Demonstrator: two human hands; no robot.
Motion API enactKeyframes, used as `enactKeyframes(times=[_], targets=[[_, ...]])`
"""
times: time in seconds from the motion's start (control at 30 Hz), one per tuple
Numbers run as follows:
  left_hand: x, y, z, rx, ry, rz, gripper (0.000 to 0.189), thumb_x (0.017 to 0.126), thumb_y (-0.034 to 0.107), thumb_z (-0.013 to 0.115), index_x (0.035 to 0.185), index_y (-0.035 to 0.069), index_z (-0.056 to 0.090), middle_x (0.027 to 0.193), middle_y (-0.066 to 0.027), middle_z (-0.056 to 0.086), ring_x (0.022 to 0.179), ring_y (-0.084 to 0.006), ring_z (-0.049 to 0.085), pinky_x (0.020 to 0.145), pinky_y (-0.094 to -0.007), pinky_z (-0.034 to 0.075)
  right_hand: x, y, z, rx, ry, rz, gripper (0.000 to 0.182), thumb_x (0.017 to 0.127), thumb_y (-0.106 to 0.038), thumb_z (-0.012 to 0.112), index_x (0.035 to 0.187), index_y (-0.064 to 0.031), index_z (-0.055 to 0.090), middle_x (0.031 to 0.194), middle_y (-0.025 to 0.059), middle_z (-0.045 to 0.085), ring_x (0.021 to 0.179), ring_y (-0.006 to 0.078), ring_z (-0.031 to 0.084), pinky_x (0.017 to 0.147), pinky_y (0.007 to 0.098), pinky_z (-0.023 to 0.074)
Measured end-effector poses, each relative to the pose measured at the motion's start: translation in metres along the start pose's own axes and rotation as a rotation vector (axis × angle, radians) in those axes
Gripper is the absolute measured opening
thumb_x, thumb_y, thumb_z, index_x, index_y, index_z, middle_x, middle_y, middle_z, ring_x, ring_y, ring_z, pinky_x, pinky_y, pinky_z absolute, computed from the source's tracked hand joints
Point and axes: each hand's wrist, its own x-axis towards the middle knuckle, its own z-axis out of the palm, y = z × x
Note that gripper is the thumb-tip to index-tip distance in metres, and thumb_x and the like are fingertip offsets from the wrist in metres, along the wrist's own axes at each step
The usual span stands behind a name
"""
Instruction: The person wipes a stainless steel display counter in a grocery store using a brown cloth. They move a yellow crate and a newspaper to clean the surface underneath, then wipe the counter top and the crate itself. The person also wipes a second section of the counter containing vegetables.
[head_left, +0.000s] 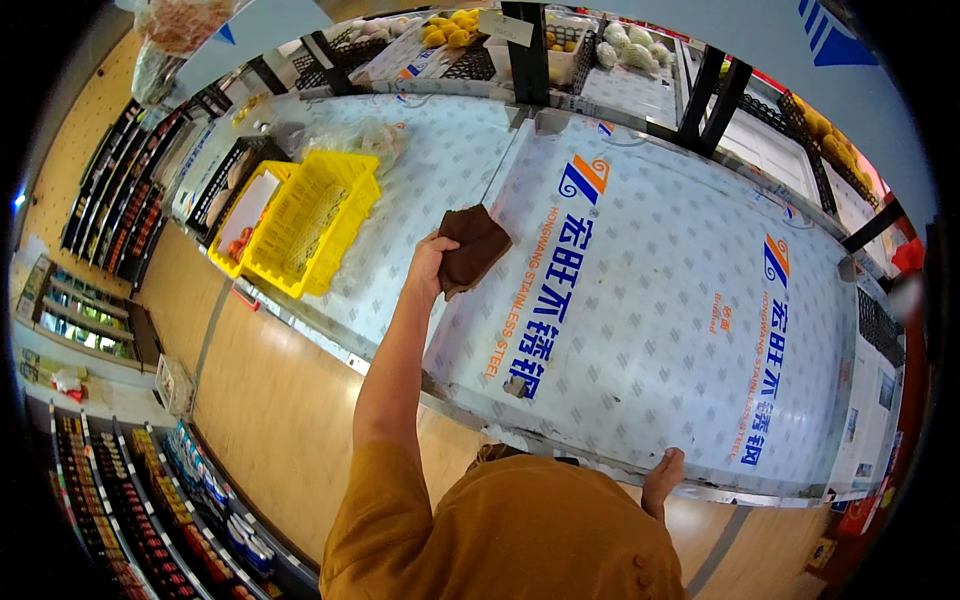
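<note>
My left hand (429, 262) grips a folded brown cloth (474, 251) above the seam between two film-covered panels of the counter (637, 315). Low on the right, my right hand (663, 474) is beside the counter's front edge, thumb up; its fingers are mostly hidden, and I see nothing in it. Left of the cloth, a yellow plastic crate (311, 225) rests on the counter, against a second yellow crate (259, 196) that holds a few red tomatoes (238, 246) and a white sheet.
Clear plastic bags (360, 139) lie behind the crates. Black posts (527, 60) rise along the counter's back, with yellow fruit (450, 30) and net-wrapped fruit (634, 46) beyond. Stocked shelves (120, 495) stand across the aisle at left. A small torn patch (516, 385) marks the film.
</note>
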Motion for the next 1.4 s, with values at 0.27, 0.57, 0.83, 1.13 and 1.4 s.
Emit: enactKeyframes(times=[0.27,0.57,0.83,1.13,1.4], targets=[[0.091,0.033,0.015,0.065,-0.105,0.115,0.037,0.064,-0.006,0.046,0.101,-0.003,0.051,0.093,-0.0123,0.056,0.081,-0.0233,0.056,0.073,-0.0324,0.047,0.0,-0.006,0.006,-0.169,0.002,-0.014,0.016,0.085,-0.015,0.039,0.078,-0.0017,0.046,0.062,0.0168,0.045,0.054,0.0346,0.044,0.048,0.0409,0.0339],[0.139,-0.009,0.02,1.629,0.286,0.176,0.052,0.069,0.005,0.045,0.116,0.026,0.044,0.114,-0.0118,0.044,0.093,-0.0329,0.05,0.076,-0.0399,0.044,0.002,-0.013,0.005,-0.317,0.02,-0.065,0.011,0.082,-0.007,0.042,0.075,0.0002,0.044,0.056,0.0143,0.038,0.05,0.0324,0.037,0.045,0.0377,0.0309],[0.119,-0.004,0.01,1.788,0.206,0.122,0.05,0.072,0.007,0.045,0.117,0.027,0.041,0.109,-0.0112,0.044,0.091,-0.0308,0.051,0.075,-0.0398,0.044,0.006,-0.016,0.002,-0.358,-0.105,0.07,0.011,0.082,-0.009,0.039,0.078,-0.0002,0.044,0.063,0.0186,0.046,0.057,0.0375,0.046,0.05,0.043,0.0335],[-0.007,-0.019,-0.039,1.825,0.261,0.19,0.044,0.071,0.009,0.044,0.112,0.024,0.047,0.097,-0.0141,0.049,0.08,-0.0326,0.055,0.066,-0.04,0.046,0.006,-0.012,0.003,-0.383,-0.141,0.078,0.01,0.082,-0.01,0.039,0.076,-0.0024,0.043,0.063,0.0182,0.047,0.057,0.0357,0.047,0.049,0.0412,0.0344],[-0.108,-0.031,-0.074,1.875,0.348,0.069,0.041,0.07,0.011,0.043,0.108,0.025,0.05,0.094,-0.0142,0.052,0.079,-0.0308,0.057,0.067,-0.0387,0.046,0.005,-0.014,0.0,-0.141,-0.107,-0.11,0.007,0.079,-0.004,0.037,0.078,-0.0016,0.044,0.064,0.0186,0.047,0.055,0.0339,0.046,0.048,0.0376,0.0359]])
